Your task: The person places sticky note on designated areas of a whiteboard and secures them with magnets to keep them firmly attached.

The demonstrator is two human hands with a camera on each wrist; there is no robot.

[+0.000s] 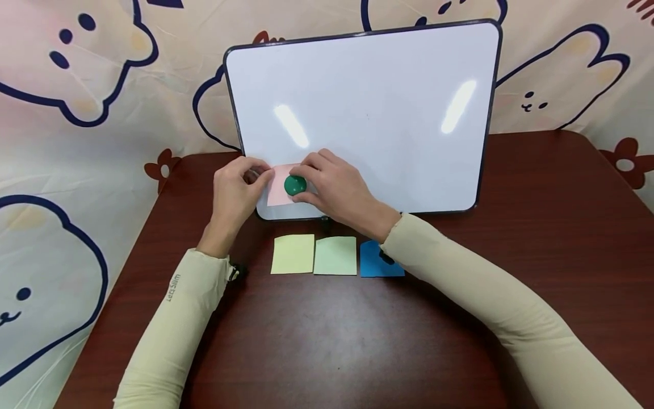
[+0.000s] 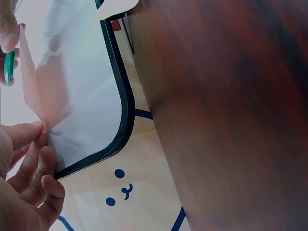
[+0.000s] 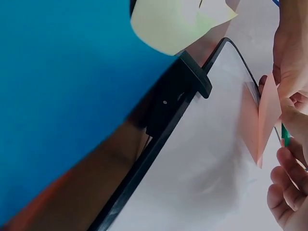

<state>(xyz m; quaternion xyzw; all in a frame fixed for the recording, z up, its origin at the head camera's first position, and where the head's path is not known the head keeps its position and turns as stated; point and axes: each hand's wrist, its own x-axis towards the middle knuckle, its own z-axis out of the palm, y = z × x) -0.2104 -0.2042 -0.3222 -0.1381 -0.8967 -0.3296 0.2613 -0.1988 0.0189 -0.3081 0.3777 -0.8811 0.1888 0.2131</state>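
A pink sticky note [image 1: 279, 190] is at the lower left corner of the whiteboard [image 1: 368, 113]. My left hand [image 1: 232, 187] pinches the note's left edge between thumb and index finger. Between the thumb and fingers of my right hand [image 1: 339, 184] is a round green magnet [image 1: 294, 185], held in front of the note's right part. Both wrist views show the pink paper [image 2: 31, 79] angled out from the board, its reflection on the glossy surface. The magnet [image 2: 9, 67] appears edge-on in the left wrist view, partly covered by fingers.
On the brown table [image 1: 337, 335], below the board, lie a yellow note [image 1: 293, 254], a pale green note [image 1: 335, 255] and a blue note [image 1: 373, 266] partly behind my right wrist. A black clip or stand [image 3: 168, 96] is at the board's lower edge. A patterned cloth [image 1: 122, 136] hangs behind.
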